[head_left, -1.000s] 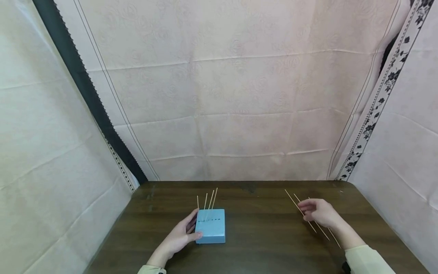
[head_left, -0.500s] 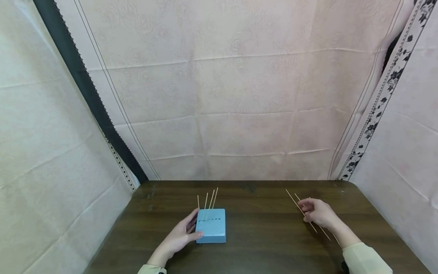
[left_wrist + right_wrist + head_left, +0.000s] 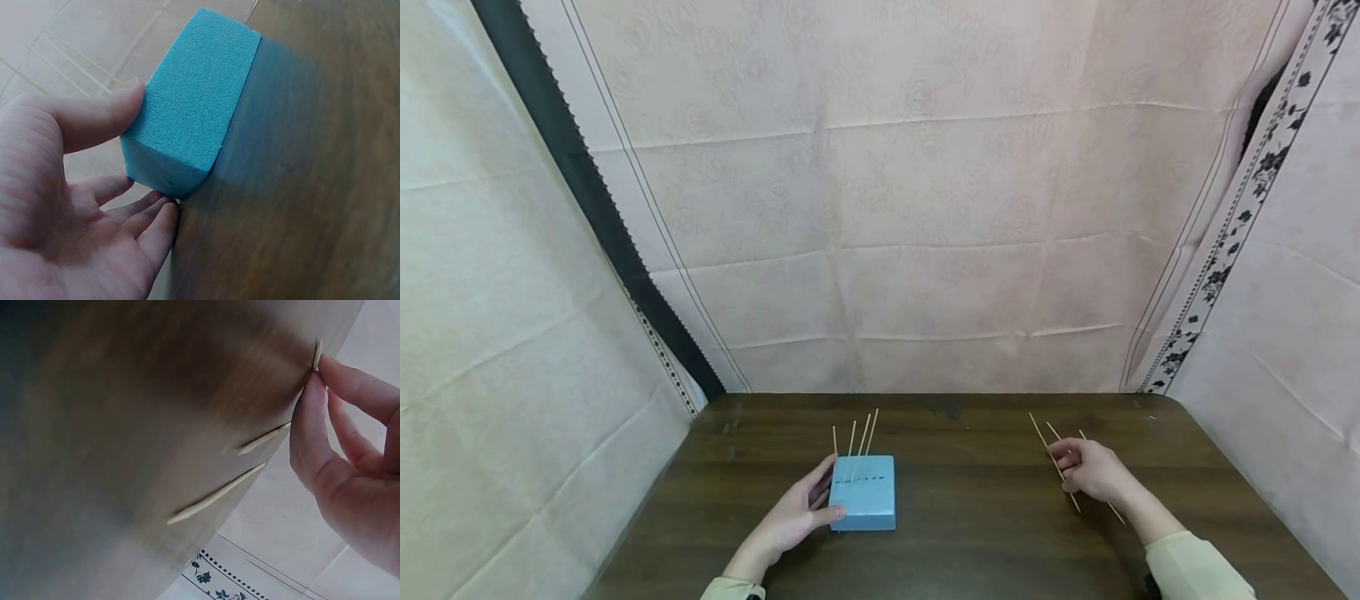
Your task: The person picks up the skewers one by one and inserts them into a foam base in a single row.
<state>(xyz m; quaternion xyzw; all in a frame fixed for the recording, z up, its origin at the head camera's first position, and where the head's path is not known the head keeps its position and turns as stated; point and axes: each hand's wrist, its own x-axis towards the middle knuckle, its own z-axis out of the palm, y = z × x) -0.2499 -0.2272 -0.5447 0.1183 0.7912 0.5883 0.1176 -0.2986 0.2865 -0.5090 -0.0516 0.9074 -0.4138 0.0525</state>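
A blue foam block (image 3: 868, 504) stands on the table at centre left, with a row of small holes in its upper face. Several thin wooden skewers (image 3: 865, 433) rise from it. My left hand (image 3: 793, 517) grips the block by its left side; in the left wrist view the thumb (image 3: 106, 119) presses one face while the fingers meet another. To the right, my right hand (image 3: 1097, 471) pinches a skewer (image 3: 1039, 432) between thumb and fingertips. Its pointed end (image 3: 318, 351) shows past the fingers in the right wrist view. Two more skewers (image 3: 215, 497) lie beside it on the wood.
The dark wooden table (image 3: 955, 533) ends at a pale cloth backdrop (image 3: 962, 250). Cloth also hangs on both sides, and the right one carries a floral border (image 3: 1217, 283).
My right hand has moved slightly left, and the leftmost skewer has swung to a steeper angle with its near end shifted left. My left hand and the block have stayed in place.
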